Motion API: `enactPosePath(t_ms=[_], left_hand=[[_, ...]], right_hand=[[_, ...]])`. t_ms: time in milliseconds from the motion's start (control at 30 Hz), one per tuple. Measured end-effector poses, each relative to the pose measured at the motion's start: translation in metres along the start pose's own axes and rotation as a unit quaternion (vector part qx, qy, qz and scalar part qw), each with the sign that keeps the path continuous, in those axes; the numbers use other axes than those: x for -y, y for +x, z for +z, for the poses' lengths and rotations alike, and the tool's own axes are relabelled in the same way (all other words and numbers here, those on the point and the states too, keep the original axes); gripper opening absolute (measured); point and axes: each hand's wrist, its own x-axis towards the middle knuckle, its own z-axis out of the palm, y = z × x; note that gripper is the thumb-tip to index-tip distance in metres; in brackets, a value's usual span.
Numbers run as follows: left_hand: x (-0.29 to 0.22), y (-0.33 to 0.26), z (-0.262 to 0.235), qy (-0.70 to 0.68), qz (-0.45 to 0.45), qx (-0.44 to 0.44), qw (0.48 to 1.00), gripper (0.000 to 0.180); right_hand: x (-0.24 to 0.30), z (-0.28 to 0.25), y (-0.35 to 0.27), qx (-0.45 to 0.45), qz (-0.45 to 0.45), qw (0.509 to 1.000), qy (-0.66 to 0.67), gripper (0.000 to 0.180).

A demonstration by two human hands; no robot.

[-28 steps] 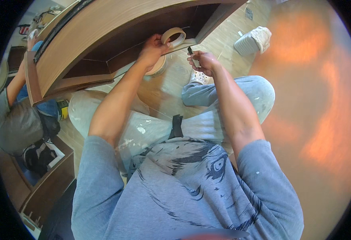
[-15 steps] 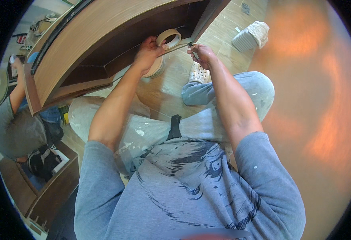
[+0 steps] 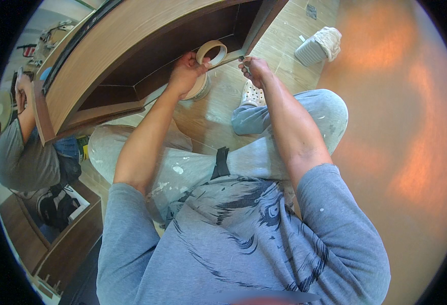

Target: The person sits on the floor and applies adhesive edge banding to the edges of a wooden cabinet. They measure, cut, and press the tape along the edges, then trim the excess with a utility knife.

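Note:
In my left hand (image 3: 185, 73) is a roll of tan masking tape (image 3: 223, 52), its fingers closed at the roll's left side. The roll stands at the lower edge of a curved brown wooden cabinet (image 3: 112, 47). A pale strip (image 3: 228, 59) runs along that edge from near the roll toward the right corner. My right hand (image 3: 255, 70) is closed near this corner, pinching a small dark object (image 3: 241, 59) whose kind I cannot make out. Beneath my left hand stands a round pale tub (image 3: 201, 87), partly hidden.
A ribbed light-coloured bin (image 3: 309, 53) with a cloth (image 3: 330, 43) over it stands on the tiled floor at the far right. To the right lies a large brown glossy panel (image 3: 386, 127). Another person (image 3: 27, 155) is at the left, beside an open wooden drawer unit (image 3: 63, 239).
The tape roll and my left hand have shifted slightly left and nearer. My right hand has barely moved. At the left, the other person's arm has changed position.

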Motion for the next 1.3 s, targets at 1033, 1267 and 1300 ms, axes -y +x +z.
enactPosePath(t_ms=[1033, 1267, 1300], left_hand=[[0.011, 0.019, -0.025, 0.218, 0.056, -0.039, 0.974, 0.027], [-0.023, -0.006, -0.028, 0.233, 0.02, -0.05, 0.971, 0.032], [-0.033, -0.015, -0.023, 0.24, 0.046, -0.05, 0.968, 0.034]], right_hand=[[-0.003, -0.004, 0.014, -0.006, -0.028, 1.0, 0.002, 0.015], [0.004, -0.005, 0.005, 0.008, 0.002, 0.999, -0.034, 0.016], [0.006, -0.005, 0.004, 0.03, 0.029, 0.998, -0.045, 0.015]])
